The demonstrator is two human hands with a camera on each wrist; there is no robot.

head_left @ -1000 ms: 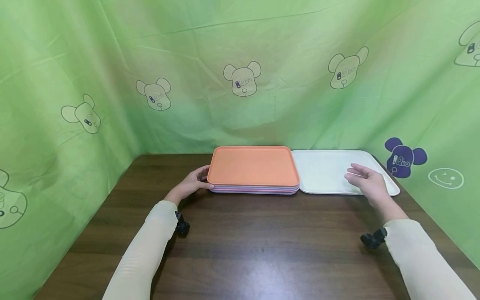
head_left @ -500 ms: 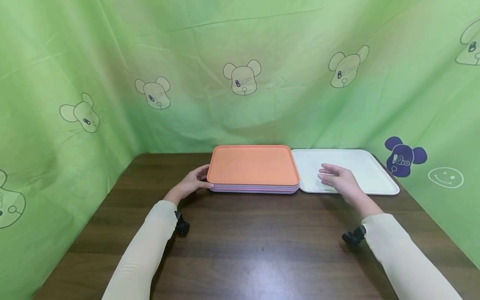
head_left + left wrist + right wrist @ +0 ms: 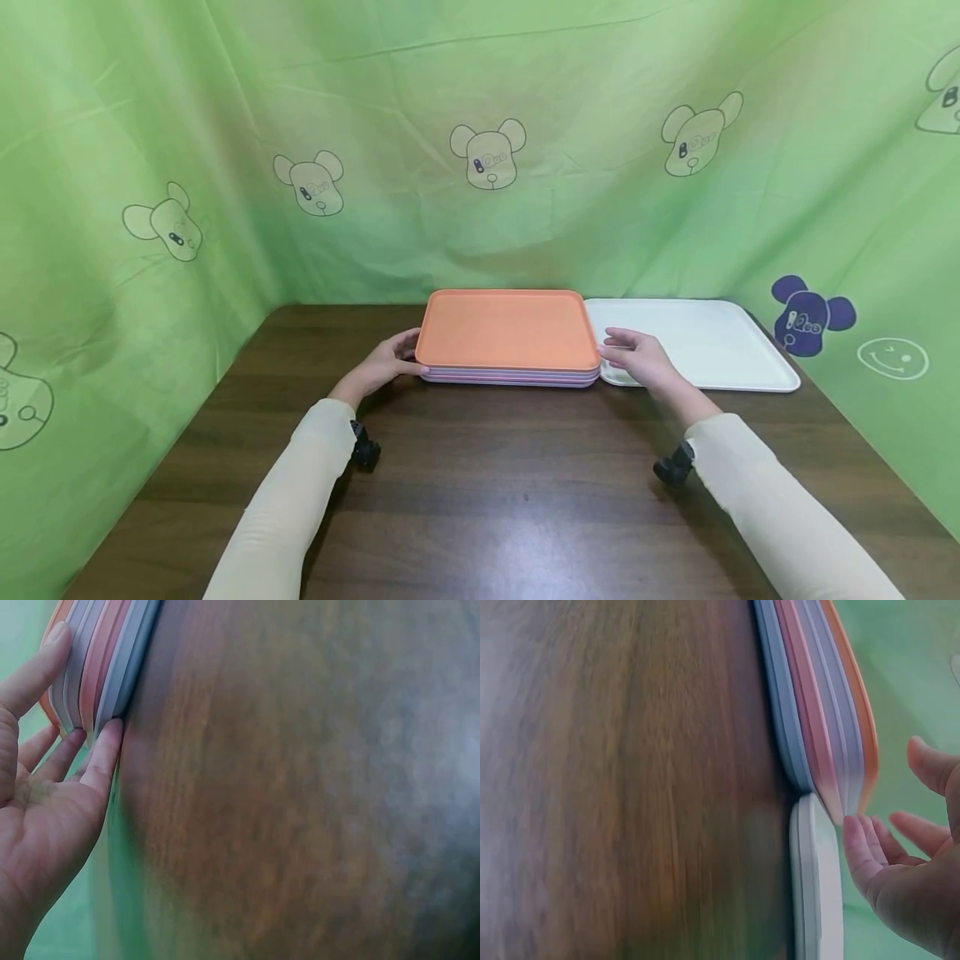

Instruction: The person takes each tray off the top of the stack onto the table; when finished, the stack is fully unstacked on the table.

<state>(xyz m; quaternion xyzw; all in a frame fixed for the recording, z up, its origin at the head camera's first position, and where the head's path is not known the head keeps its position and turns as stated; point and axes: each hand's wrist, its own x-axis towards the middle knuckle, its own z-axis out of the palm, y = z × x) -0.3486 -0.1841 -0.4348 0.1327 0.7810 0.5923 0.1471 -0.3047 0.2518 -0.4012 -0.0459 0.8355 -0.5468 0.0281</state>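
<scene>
Several rectangular trays lie in a stack (image 3: 510, 378) at the back of the table, an orange tray (image 3: 506, 330) on top. In the left wrist view, lilac, pink (image 3: 99, 664) and blue-grey rims show below it. My left hand (image 3: 386, 360) is at the stack's left end, its fingertips touching the side and its thumb at the front left corner. Over the left part of a white tray (image 3: 705, 342) is my right hand (image 3: 637, 357), fingers spread and pointing at the stack's right end. In the right wrist view, its fingertips (image 3: 853, 827) are close to the rims.
The white tray lies flat against the right side of the stack; a layered edge (image 3: 810, 877) shows in the right wrist view. A green curtain (image 3: 487, 242) with printed bear heads hangs behind the brown wooden table (image 3: 495, 475) and along both sides.
My right hand has moved left across the white tray to the stack's right end. My left hand and the trays have stayed in place.
</scene>
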